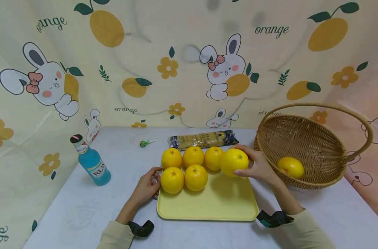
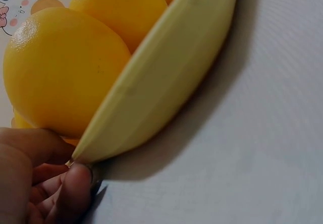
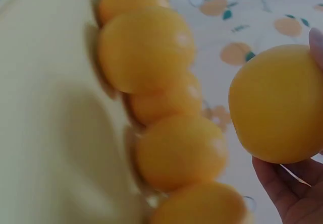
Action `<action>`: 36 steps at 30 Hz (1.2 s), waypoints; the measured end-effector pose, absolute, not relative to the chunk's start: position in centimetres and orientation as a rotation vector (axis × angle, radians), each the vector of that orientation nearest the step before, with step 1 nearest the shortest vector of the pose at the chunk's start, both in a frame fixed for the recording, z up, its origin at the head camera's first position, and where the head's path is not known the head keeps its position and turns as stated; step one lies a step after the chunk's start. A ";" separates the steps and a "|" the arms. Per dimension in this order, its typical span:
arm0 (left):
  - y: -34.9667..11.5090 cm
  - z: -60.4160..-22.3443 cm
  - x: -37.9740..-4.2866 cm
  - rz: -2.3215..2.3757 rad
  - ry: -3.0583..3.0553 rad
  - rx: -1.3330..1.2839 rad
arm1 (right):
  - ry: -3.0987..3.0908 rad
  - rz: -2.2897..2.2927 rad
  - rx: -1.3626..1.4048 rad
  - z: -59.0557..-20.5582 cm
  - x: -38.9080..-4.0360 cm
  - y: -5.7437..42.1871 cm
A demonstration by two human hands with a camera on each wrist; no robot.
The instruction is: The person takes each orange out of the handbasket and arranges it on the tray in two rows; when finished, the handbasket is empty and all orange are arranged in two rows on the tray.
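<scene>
My right hand (image 1: pixel 258 165) grips an orange (image 1: pixel 233 162) over the back right part of the yellow tray (image 1: pixel 223 200). In the right wrist view that orange (image 3: pixel 277 105) shows large, with fingertips around its sides. Several more oranges stand on the tray in two rows, three behind, the rearmost right one (image 1: pixel 213 158) partly covered by the held fruit, and two in front, including a front left orange (image 1: pixel 172 180). At the tray's left rim, my left hand (image 1: pixel 147 185) pinches the edge between thumb and fingers, seen close up in the left wrist view.
A wicker basket (image 1: pixel 307 138) with one orange (image 1: pixel 290 167) inside stands at the right, its handle arching up. A packet of noodles (image 1: pixel 204 139) lies behind the tray, a lollipop (image 1: pixel 144 143) to its left. A blue bottle (image 1: pixel 93 164) stands at the far left.
</scene>
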State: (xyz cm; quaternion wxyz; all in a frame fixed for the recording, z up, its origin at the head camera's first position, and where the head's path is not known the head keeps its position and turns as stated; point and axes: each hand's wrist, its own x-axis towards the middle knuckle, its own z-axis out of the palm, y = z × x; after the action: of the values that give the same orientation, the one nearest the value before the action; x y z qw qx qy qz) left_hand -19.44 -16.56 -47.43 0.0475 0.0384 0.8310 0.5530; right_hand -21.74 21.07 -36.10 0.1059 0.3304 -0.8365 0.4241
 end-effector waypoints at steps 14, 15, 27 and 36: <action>-16.4 -47.4 -19.3 1.702 2.526 0.151 | -2.599 1.120 0.988 -42.3 -21.9 19.8; -16.3 -47.4 -19.3 1.706 2.525 0.154 | -2.608 1.106 0.987 -42.4 -21.8 19.7; -15.9 -45.1 -18.2 1.669 2.532 0.146 | -2.637 0.987 1.024 -43.4 -21.9 19.3; -16.6 -47.3 -19.3 1.715 2.524 0.149 | -2.666 0.904 1.055 -42.6 -21.6 19.2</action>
State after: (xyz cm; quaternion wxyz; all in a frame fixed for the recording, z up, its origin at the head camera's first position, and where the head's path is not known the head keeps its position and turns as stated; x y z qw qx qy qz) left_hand -19.31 -16.59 -47.30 0.0431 0.0487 0.8254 0.5607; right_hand -21.58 19.18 -42.65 0.0674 0.3502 -0.8847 0.3001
